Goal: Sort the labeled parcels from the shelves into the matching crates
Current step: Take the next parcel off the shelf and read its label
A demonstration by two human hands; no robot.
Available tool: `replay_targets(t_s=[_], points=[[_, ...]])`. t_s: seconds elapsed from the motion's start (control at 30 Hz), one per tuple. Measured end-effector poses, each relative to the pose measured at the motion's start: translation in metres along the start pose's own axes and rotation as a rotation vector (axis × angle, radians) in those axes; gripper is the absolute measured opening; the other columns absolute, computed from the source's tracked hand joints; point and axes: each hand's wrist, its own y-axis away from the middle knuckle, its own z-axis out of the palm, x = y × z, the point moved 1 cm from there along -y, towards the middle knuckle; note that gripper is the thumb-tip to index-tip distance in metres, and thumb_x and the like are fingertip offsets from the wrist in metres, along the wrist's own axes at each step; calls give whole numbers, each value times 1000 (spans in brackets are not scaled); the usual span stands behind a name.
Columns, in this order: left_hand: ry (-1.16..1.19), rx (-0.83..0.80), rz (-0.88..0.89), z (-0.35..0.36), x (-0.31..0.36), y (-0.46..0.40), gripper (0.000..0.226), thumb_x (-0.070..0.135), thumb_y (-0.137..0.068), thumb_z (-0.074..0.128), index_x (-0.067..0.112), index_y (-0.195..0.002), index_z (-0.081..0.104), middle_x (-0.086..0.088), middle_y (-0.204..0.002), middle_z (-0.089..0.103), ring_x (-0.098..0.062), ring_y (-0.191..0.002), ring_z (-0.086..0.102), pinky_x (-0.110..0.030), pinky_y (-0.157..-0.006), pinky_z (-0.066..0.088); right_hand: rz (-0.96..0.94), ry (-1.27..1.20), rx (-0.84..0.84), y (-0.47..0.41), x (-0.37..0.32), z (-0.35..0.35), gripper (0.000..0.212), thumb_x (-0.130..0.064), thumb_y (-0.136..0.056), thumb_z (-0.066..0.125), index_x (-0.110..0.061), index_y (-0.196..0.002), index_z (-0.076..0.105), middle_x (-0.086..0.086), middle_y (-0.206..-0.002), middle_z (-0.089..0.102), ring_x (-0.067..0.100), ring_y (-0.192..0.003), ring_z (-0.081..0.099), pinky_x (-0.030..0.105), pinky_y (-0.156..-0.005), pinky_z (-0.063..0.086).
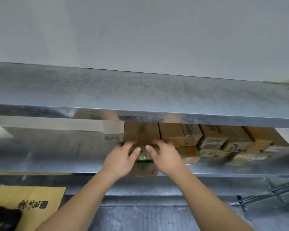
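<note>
While my left hand (119,158) and right hand (165,155) both grip the parcel (141,134), I'd pull it straight out — w/o nudging neighbouring boxes (212,139).

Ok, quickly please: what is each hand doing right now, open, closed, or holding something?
Left hand: fingers curled on the front of the cardboard parcel, gripping it.
Right hand: gripping the same parcel.

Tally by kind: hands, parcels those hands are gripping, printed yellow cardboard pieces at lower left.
Hands: 2 (left hand, right hand)
Gripped parcel: 1
Yellow cardboard: 1
Total: 4
</note>
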Motion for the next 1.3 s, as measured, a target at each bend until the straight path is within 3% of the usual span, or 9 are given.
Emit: replay_targets(t_s=[0.13, 0.27, 0.37, 0.5, 0.63, 0.87, 1.0, 1.17, 1.3], points=[[68, 33, -101, -3, 5, 29, 38, 62, -89, 58, 47, -119, 41, -4, -114, 54, -26, -99, 59, -36, -85, 51, -25, -95, -10, 16, 11, 5, 56, -54, -90, 69, -36, -138, 45, 1, -131, 40, 24, -111, 60, 32, -94, 49], [172, 21, -191, -9, 15, 59, 119, 45, -62, 90, 51, -148, 8, 5, -121, 53, -14, -102, 56, -28, -85, 47, -98, -271, -112, 22, 26, 6, 127, -39, -64, 92, -42, -156, 6, -1, -134, 40, 15, -123, 47, 29, -104, 43], [189, -28, -282, -3, 21, 81, 158, 38, -47, 98, 56, -147, -23, 9, -123, 52, -13, -105, 58, -27, -85, 51, -123, -327, -212, 25, 33, 14, 145, -41, -61, 93, -47, -151, -20, -5, -134, 55, 16, -124, 56, 28, -99, 44], [154, 25, -357, 4, 26, 110, 153, 57, -47, 94, 55, -148, -21, 13, -116, 58, -11, -102, 62, -25, -82, 52, -142, -250, -284, 27, 38, 21, 141, -61, -57, 89, -41, -157, -9, -6, -139, 57, 19, -125, 57, 32, -101, 47], [149, 238, -372, 5, 17, 141, 93, 81, -75, 54, 48, -152, 12, 12, -98, 70, -6, -84, 67, -32, -77, 56, -245, -271, -375, 38, 34, 26, 112, -59, -48, 92, -47, -143, 33, -10, -124, 45, 12, -118, 54, 34, -104, 48], [240, 299, -457, -6, 24, 191, 151, 48, -53, 93, 63, -141, -28, 14, -112, 70, -6, -92, 70, -33, -81, 57, -402, -230, -471, 69, 17, 31, 152, -44, -54, 98, -58, -150, -19, -23, -127, 48, 9, -122, 54, 28, -98, 45], [164, 233, -535, -15, 29, 222, 142, 52, -44, 94, 59, -148, -2, 19, -105, 63, -4, -93, 63, -25, -80, 53, -471, -226, -517, 79, 7, 34, 123, -57, -58, 91, -62, -148, 6, -22, -127, 59, 4, -113, 60, 28, -95, 51], [286, 447, -444, -17, 26, 257, 56, 84, -79, 49, 40, -113, 46, 9, -87, 68, -10, -78, 66, -40, -66, 55, -574, -282, -495, 102, -14, 31, 35, -71, -90, 54, -46, -112, 40, -14, -96, 63, -1, -81, 61, 33, -78, 55], [198, 604, -428, -25, 29, 279, 45, 70, -96, 24, 33, -88, 48, 12, -88, 57, -3, -92, 53, -36, -74, 44, -638, -288, -471, 123, -31, 29, 45, -72, -97, 27, -30, -100, 40, -4, -88, 62, 17, -72, 63, 51, -72, 58]])
